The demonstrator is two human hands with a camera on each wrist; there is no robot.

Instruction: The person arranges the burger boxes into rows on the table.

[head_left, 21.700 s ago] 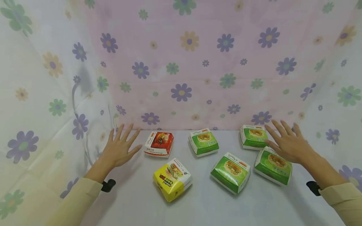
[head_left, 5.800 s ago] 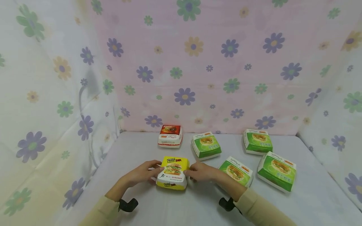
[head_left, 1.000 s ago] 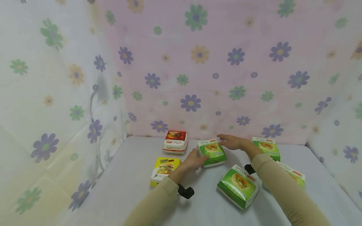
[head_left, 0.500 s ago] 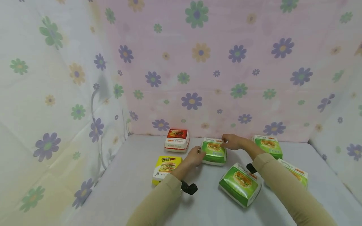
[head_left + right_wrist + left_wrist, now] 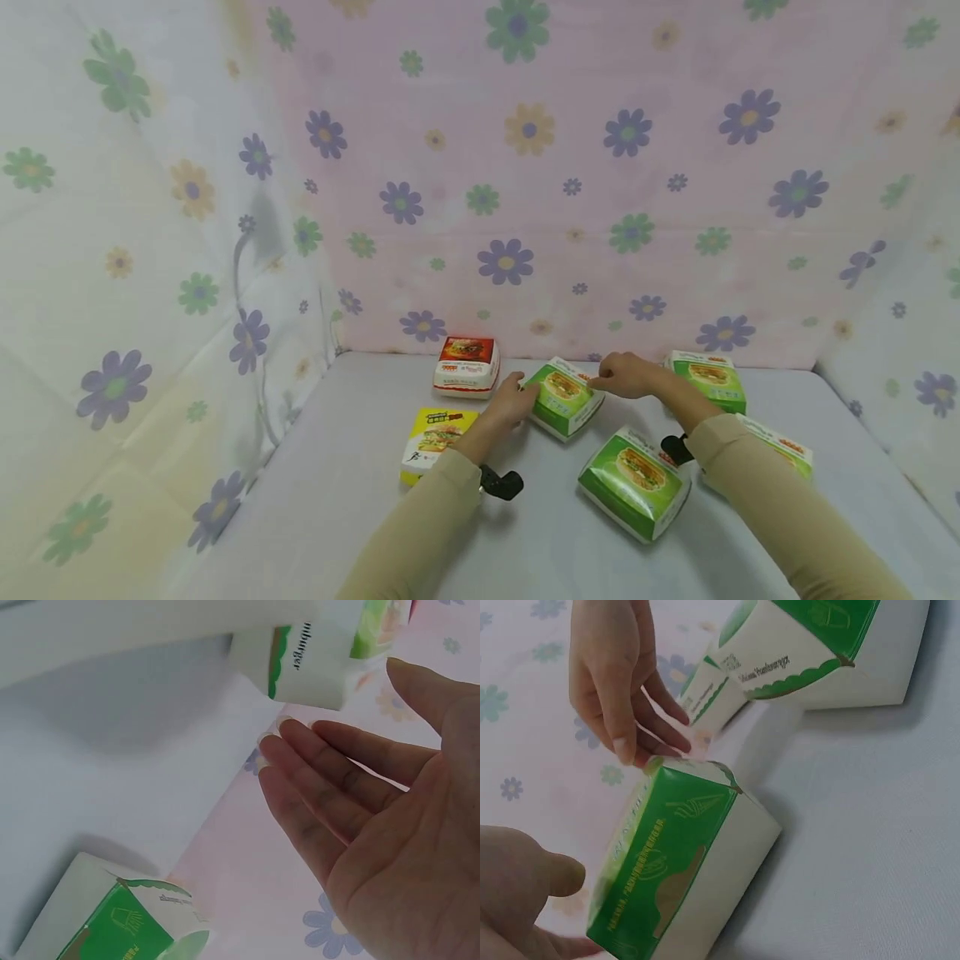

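A green-and-white hamburger box [image 5: 566, 398] sits on the table between both hands, turned at an angle. My left hand [image 5: 510, 404] is at its left side; in the left wrist view a fingertip meets the box's lower corner and the thumb [image 5: 566, 874] is held off the green face. At the back right corner, my right hand [image 5: 628, 377] has its fingertips right at the edge. The right wrist view shows the right hand [image 5: 397, 802] with fingers loosely extended beside the box [image 5: 307, 667]. Neither hand is wrapped around it.
To the left are a red-and-white box [image 5: 467, 368] and a yellow-and-white box [image 5: 438, 437], partly behind the left arm. Another green box [image 5: 636, 483] lies in front. Two more green boxes [image 5: 708, 382] are at right, one partly behind the right sleeve. A flowered curtain [image 5: 525, 208] backs the table.
Over the last second the middle green box has turned clockwise. Earlier, both hands were at the yellow box, which now sits further left, in front of the red one.
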